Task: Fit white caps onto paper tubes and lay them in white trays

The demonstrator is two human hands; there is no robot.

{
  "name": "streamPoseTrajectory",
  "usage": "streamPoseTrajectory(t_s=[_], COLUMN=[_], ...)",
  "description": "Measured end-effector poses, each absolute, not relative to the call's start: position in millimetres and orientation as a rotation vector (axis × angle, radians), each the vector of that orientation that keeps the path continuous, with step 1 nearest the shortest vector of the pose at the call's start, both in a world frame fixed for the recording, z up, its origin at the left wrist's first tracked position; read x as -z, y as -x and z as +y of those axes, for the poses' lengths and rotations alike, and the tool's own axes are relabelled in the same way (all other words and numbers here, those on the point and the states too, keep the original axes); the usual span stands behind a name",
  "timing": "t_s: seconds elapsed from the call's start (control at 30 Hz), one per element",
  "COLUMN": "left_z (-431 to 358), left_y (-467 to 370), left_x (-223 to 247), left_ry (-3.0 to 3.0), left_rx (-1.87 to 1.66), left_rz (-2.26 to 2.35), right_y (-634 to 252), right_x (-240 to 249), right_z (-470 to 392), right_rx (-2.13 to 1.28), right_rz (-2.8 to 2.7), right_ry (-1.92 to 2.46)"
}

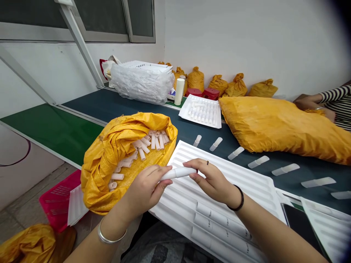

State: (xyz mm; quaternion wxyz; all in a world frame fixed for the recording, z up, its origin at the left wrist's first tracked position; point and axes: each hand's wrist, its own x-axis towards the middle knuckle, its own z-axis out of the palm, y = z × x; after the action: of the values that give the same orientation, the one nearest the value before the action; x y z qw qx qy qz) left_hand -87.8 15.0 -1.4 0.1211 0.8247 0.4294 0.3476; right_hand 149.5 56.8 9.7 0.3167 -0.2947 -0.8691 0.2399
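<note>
Between my two hands is a white plastic tube (179, 172), held almost level. My left hand (146, 188) pinches its left end, and my right hand (212, 180) grips the right end between thumb and fingers. Below them lies a white ribbed tray (246, 179), where several printed white tubes (219, 223) rest in the near grooves. Just left of my hands, an open yellow woven sack (109, 142) holds many loose pale tubes (157, 140). A spaced row of translucent tubes (258, 162) lies on the dark belt (153, 113) beyond the tray.
A full yellow sack (282, 124) lies at right, near a co-worker's striped sleeve (337, 104). Farther back are a filled white tray (201, 109), a plastic-wrapped stack (141, 82) and tied yellow bags (196, 78). A pink basket (55, 197) stands lower left; a dark phone-like slab (301, 226) lies right.
</note>
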Motion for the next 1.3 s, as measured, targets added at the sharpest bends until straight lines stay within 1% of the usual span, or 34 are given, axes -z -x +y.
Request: streamPoseTrajectory(t_s=[0.17,0.27,0.5,0.57,0.63,0.67,0.73,0.8,0.87,0.97,1.07,1.2,1.3], left_z=[16.0,17.1,16.6,16.6,20.8,25.5,40.5,61.4,83.4,108.2,119.8,125.3,125.0], left_y=[89.0,88.5,81.6,81.8,85.1,88.5,100.1,117.6,137.0,157.5,161.4,157.2,156.1], left_x=[3.1,5.4,16.4,24.3,33.5,37.9,45.3,50.8,55.5,64.3,74.5,81.6,78.5], left_ry=[-2.595,-2.666,-2.643,-2.637,-2.638,-2.626,-2.552,-2.416,-2.298,-2.249,-2.250,-2.250,-2.240], left_rx=[-1.011,-1.007,-0.991,-0.946,-0.815,-0.737,-0.593,-0.488,-0.397,-0.291,-0.236,-0.242,-0.297], left_rz=[1.258,1.271,1.294,1.285,1.311,1.344,1.491,1.724,1.910,1.973,1.981,1.940,1.853], right_y=[-145.8,-141.6,-134.7,-132.2,-127.2,-123.7,-116.0,-109.6,-106.4,-106.1,-105.6,-108.0,-120.4], right_x=[-7.7,-7.3,-5.8,-2.3,3.6,7.1,14.1,19.7,23.3,28.9,38.0,41.5,25.6], right_z=[57.5,57.4,53.9,57.1,65.9,73.1,94.5,125.2,162.1,214.3,245.3,255.2,244.6], right_rx=[-0.854,-0.970,-0.888,-0.854,-0.735,-0.638,-0.433,-0.310,-0.278,-0.322,-0.495,-0.665,-0.626], right_rz=[-2.209,-2.144,-2.177,-2.290,-2.500,-2.604,-2.703,-2.620,-2.472,-2.318,-2.274,-2.269,-2.271], right_ry=[0.972,1.016,0.952,0.938,0.930,0.983,1.223,1.526,1.732,1.961,2.133,2.250,2.250])
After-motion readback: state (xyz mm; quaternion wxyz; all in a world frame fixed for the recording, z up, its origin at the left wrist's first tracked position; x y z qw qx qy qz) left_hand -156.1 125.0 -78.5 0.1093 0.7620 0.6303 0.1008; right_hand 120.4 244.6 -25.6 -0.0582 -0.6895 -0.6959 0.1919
